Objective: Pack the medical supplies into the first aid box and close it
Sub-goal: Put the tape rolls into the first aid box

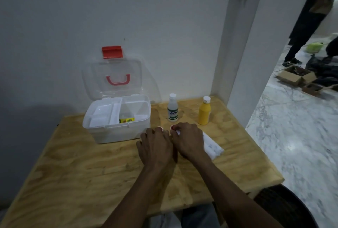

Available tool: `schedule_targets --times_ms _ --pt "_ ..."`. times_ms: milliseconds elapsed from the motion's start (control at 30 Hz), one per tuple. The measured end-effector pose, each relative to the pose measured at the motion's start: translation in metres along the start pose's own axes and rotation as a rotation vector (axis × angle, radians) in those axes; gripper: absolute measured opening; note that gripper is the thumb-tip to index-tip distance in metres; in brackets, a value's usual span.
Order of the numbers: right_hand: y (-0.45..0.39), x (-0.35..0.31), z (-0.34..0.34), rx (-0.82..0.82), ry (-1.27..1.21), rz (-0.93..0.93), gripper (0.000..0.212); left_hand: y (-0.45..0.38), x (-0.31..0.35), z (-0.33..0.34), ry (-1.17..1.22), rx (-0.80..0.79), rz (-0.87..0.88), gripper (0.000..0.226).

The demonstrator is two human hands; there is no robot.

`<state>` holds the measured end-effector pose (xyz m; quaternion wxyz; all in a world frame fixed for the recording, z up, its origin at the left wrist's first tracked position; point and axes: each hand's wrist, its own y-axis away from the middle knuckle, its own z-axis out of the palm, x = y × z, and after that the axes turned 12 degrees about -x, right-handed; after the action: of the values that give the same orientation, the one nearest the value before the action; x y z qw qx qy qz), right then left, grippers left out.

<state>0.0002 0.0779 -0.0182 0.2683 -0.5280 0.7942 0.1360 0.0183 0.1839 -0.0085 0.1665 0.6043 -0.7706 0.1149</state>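
The clear plastic first aid box stands open at the back left of the table, its lid with a red latch leaning on the wall. A white divided tray sits inside with a small yellow packet. My left hand covers a small red-topped item just right of the box. My right hand rests on a second red-topped item and on white rolled bandages. How firmly either hand grips is hidden. A clear bottle and a yellow bottle stand behind.
The wooden table ends at a wall behind and a pillar at the right. Beyond the right edge lies a marble floor with cardboard boxes and a standing person's legs. A dark stool is at the near right.
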Motion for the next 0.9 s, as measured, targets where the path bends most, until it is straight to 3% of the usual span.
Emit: schedule_targets --times_ms 333,633,900 --pt "0.011 0.012 -0.002 0.005 0.016 -0.016 0.033 0.009 -0.008 -0.002 0.175 0.081 -0.033 0.029" --pt "0.011 0.006 -0.006 0.005 0.013 -0.018 0.025 0.002 0.002 -0.01 0.195 0.019 -0.167 0.02" --pt "0.007 0.007 -0.009 0.06 -0.141 -0.043 0.029 0.014 -0.01 -0.017 0.256 0.139 -0.042 0.019"
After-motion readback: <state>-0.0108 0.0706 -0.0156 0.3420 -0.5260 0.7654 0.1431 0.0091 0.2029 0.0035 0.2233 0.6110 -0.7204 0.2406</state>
